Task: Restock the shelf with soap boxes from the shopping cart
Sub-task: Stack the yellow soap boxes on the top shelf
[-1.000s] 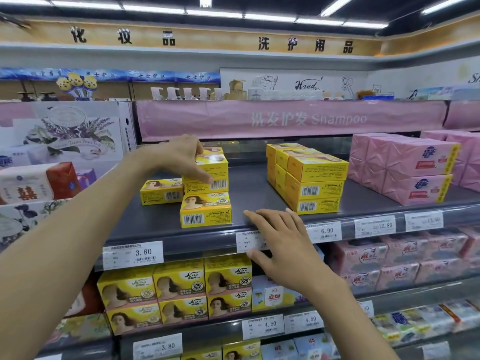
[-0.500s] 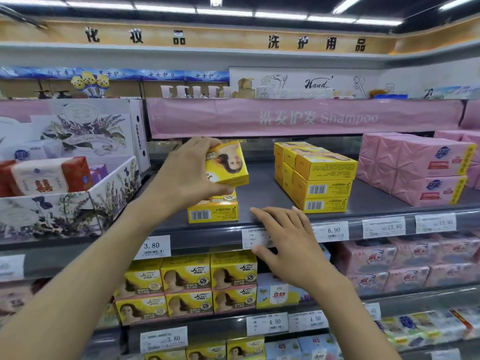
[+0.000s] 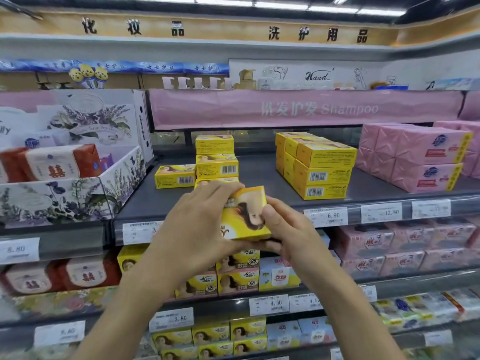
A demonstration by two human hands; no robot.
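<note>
A yellow soap box (image 3: 246, 216) with a woman's picture is held in front of the grey shelf (image 3: 259, 175), tilted with its face toward me. My left hand (image 3: 197, 224) grips its left side and my right hand (image 3: 288, 232) holds its right side, thumb on the face. Behind it, a small stack of yellow soap boxes (image 3: 217, 158) stands on the shelf with a single box (image 3: 175, 176) to its left. A larger stack of yellow boxes (image 3: 317, 165) sits to the right. The shopping cart is out of view.
Pink wrapped packs (image 3: 415, 157) fill the shelf's right end. A floral cardboard display (image 3: 70, 162) with red-and-white soap packs stands at left. Price tags (image 3: 328, 216) line the shelf edge. Lower shelves hold more yellow boxes (image 3: 237, 279) and pink packs.
My left hand lifted a yellow box off the small stack and brought it toward me. My right hand left the shelf edge and took hold of the box's right side.
</note>
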